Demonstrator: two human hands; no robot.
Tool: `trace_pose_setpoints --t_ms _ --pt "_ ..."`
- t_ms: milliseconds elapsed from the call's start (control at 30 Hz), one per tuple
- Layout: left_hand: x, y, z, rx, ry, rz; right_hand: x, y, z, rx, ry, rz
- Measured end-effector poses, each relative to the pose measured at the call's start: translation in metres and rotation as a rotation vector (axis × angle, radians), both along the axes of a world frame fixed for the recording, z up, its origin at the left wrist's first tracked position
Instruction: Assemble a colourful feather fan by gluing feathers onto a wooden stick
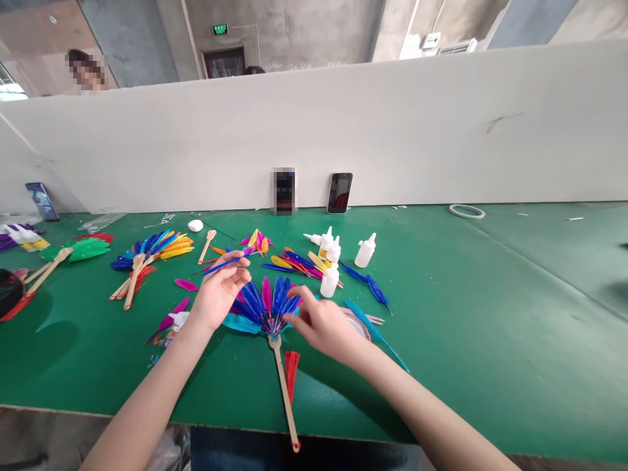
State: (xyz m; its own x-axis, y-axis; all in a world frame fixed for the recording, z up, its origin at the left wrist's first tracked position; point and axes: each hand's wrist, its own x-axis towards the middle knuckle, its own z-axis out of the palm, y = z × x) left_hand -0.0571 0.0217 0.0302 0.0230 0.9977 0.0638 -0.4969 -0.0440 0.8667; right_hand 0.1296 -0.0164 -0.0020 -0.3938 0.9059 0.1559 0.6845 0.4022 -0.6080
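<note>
- Left hand pinches slim blue item beside fan.
- Right hand curled at fan's right side; cannot tell grip.
- White bottles beyond fan.

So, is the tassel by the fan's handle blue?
No, the tassel beside the wooden handle is red.

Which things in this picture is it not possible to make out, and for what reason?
All in the head view:
- Round pink-rimmed object: partly covered by the right hand.
- Middle phone: its screen is pixelated.
- Black object: cut off by the left edge.
- Far person's head: mostly hidden behind the white partition.
</note>
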Motion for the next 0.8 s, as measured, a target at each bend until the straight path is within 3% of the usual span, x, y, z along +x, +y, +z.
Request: trace_pose_setpoints --t_ms 100,267,400,600,800 --pt "0.001 0.002 -0.001 0.035 0.035 0.075 -0.014 -0.013 -0.002 -0.041 -0.162 0.165" --pt "0.001 0.0 -0.002 0.152 0.152 0.32 -0.027 -0.025 -0.006 -0.007 -0.362 0.254" --pt "0.004 -0.006 0.001 0.19 0.269 0.379 -0.028 -0.022 -0.011 0.007 -0.36 0.19" --pt "0.002 -0.011 0.02 0.248 0.214 0.44 -0.024 -0.012 -0.015 0.031 -0.268 -0.018" --pt "-0.007 -0.011 0.05 0.352 0.307 0.431 -0.019 -0.008 -0.014 0.037 0.062 -0.128"
